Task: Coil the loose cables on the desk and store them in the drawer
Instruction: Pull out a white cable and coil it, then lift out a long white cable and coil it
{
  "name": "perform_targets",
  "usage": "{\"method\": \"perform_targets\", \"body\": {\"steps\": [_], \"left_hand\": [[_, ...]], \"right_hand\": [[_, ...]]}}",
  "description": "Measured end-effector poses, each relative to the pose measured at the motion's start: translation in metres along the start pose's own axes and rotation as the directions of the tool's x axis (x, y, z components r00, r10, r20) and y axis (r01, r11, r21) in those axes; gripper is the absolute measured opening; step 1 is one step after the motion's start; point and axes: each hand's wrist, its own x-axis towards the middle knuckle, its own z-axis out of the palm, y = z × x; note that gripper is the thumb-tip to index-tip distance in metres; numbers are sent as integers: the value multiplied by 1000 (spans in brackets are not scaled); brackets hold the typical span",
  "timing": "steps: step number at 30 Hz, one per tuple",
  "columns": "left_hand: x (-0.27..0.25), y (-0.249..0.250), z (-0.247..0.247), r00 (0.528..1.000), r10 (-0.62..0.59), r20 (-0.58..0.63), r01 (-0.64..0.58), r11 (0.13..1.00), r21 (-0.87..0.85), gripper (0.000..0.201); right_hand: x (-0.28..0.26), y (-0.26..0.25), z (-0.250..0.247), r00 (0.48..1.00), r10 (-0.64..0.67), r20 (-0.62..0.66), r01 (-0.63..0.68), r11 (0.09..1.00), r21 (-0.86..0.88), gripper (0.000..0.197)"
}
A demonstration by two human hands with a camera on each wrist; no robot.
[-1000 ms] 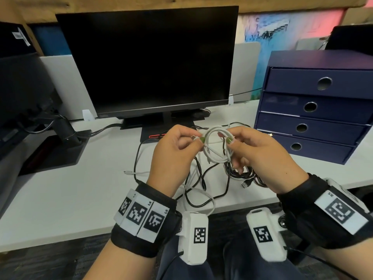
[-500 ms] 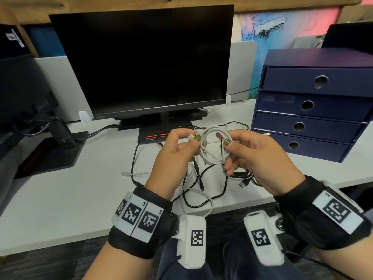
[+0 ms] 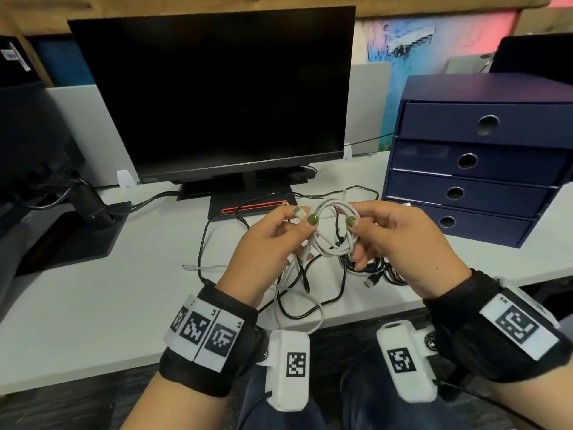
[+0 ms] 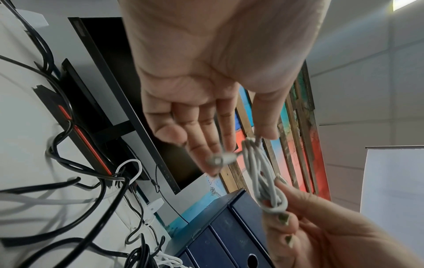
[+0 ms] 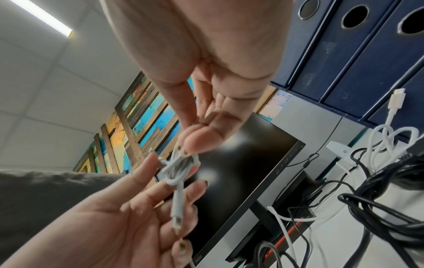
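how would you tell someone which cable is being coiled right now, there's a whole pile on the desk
Look in front of the black monitor, above the tangle of cables on the white desk. The white cable is the one wound into a small loop, held in the air between the left hand and right hand. Every other cable lies loose on the desk.

Smooth white plastic-sheathed cable (image 3: 333,234), matt white desk (image 3: 93,293), matt navy drawer unit (image 3: 483,169)
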Motion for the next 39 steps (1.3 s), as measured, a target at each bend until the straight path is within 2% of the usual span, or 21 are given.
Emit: {"method": "perform_targets", "body": {"steps": [5, 8, 12, 16, 19, 22, 26, 30, 34, 37, 39], "left_hand": [[0, -3, -2, 999, -33, 42, 31, 998, 59, 20], [2, -8, -4, 1000, -26, 17, 23, 989, 149, 17], [4, -20, -7, 1000, -4, 25, -7, 913, 409, 12], [7, -33, -8, 998, -2, 56, -33, 781, 623, 18], [9, -40, -8, 992, -51, 119, -50, 696, 717, 21], [9, -42, -9, 978, -109, 177, -57, 678, 733, 23], [8, -45, -10, 958, -148, 244, -87, 663, 743, 27], [9, -48, -11, 958, -151, 244, -76, 686, 724, 27], [11, -51, -12, 964, -157, 213, -55, 668, 742, 24], [14, -54, -14, 970, -155, 187, -40, 657, 753, 23], [14, -53, -17, 976, -151, 159, -21, 657, 753, 23]], "right_hand": [[7, 4, -28, 992, 44, -116, -47, 999, -22, 19], [11, 13, -54, 965, 48, -257, -94, 981, -168, 16], [14, 34, -93, 896, 85, -437, -197, 956, -217, 10], [12, 54, -128, 790, 229, -569, -365, 921, -136, 12], [11, 68, -144, 733, 313, -604, -466, 878, -110, 17], [12, 79, -147, 683, 414, -602, -581, 807, -105, 20], [16, 91, -143, 604, 580, -546, -678, 735, 31, 22], [21, 108, -143, 630, 578, -518, -634, 768, 87, 29], [26, 118, -146, 638, 576, -510, -635, 769, 74, 31], [24, 120, -145, 653, 530, -541, -664, 744, -73, 33], [22, 115, -140, 697, 393, -600, -638, 722, -269, 37]]}}
